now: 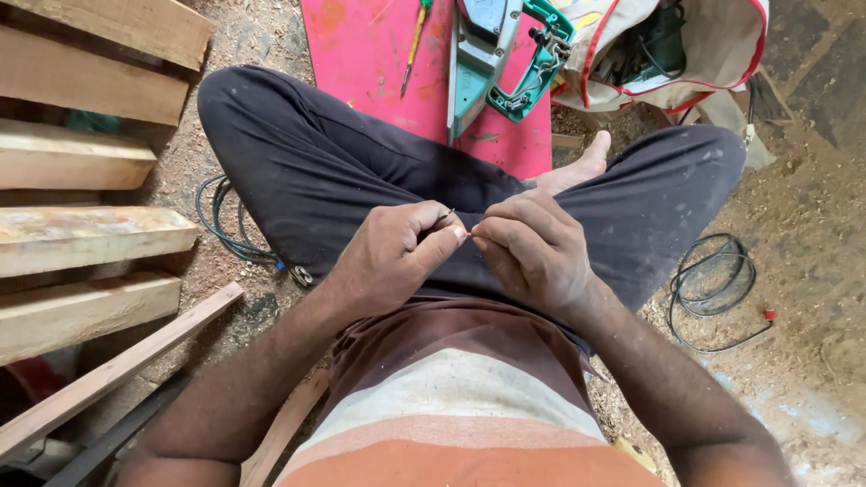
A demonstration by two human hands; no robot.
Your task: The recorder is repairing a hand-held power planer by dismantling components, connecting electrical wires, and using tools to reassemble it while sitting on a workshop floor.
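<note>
Seated cross-legged on the sawdust floor [812,298]. Left hand [392,257] and right hand [532,248] meeting fingertip to fingertip over the lap, each grip pinched narrow on a tiny thin metal piece [448,215]. Green power tool [505,63] lying at 12 o'clock, timber planks [81,234] at 9.

Left side: stacked wooden planks [81,234] and a coiled cable [225,225] block passage. Far: power saw [496,63] and tool bag [667,45] obstruct the red board [361,54]. Right: sawdust floor [812,225] open beyond a black cable loop [717,289].
</note>
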